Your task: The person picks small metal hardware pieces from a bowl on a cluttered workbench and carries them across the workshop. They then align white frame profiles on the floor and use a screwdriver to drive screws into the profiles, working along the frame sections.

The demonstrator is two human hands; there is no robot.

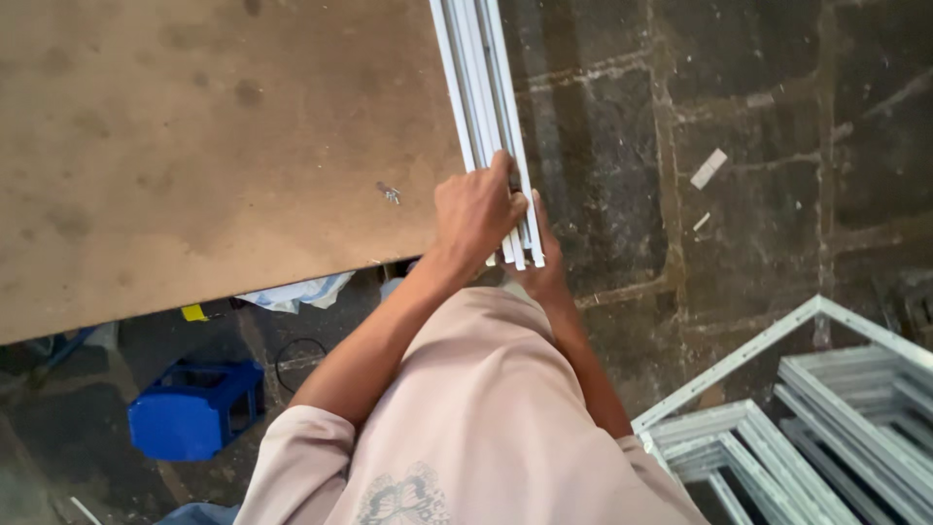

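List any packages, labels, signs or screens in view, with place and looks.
No signs, screens, packages or readable labels show.
Nearest to a container: blue plastic crate, boxy, on the floor under the brown board.
Small yellow tag-like scrap at the board's edge; too small to tell what it is.

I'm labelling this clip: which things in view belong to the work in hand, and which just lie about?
In hand:
white profile strips
left hand
right hand
brown board

Lying about:
blue crate
white frames
scraps
small screws
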